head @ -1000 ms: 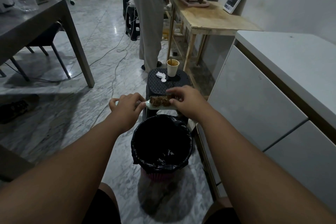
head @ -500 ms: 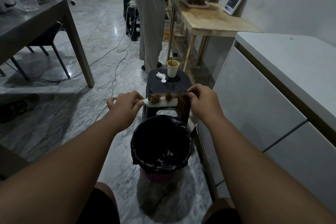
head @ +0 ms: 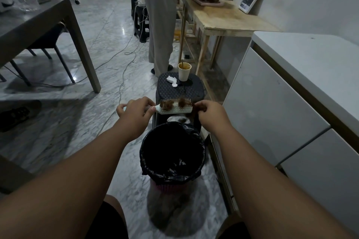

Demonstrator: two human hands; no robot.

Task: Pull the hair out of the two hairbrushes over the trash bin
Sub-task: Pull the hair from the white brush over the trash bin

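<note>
A white hairbrush (head: 179,110) is held level above the far rim of the trash bin (head: 202,153), which is lined with a black bag. My left hand (head: 136,111) grips its handle. Two clumps of brown hair (head: 167,104) sit among the bristles. My right hand (head: 208,111) is at the brush's right end, its fingers pinched on a tuft of hair drawn off the bristles. Only one brush is in view.
A black stool (head: 180,89) behind the bin carries a paper cup (head: 184,72) and a crumpled tissue (head: 172,80). A person (head: 161,25) stands at a wooden table (head: 223,18). White cabinets (head: 272,106) run along the right. A grey table (head: 38,23) and cables lie left.
My right hand moved from on top of the bristles to the brush's right end, pulling a tuft of hair off. The hair mass split into two clumps. The left hand stayed put.
</note>
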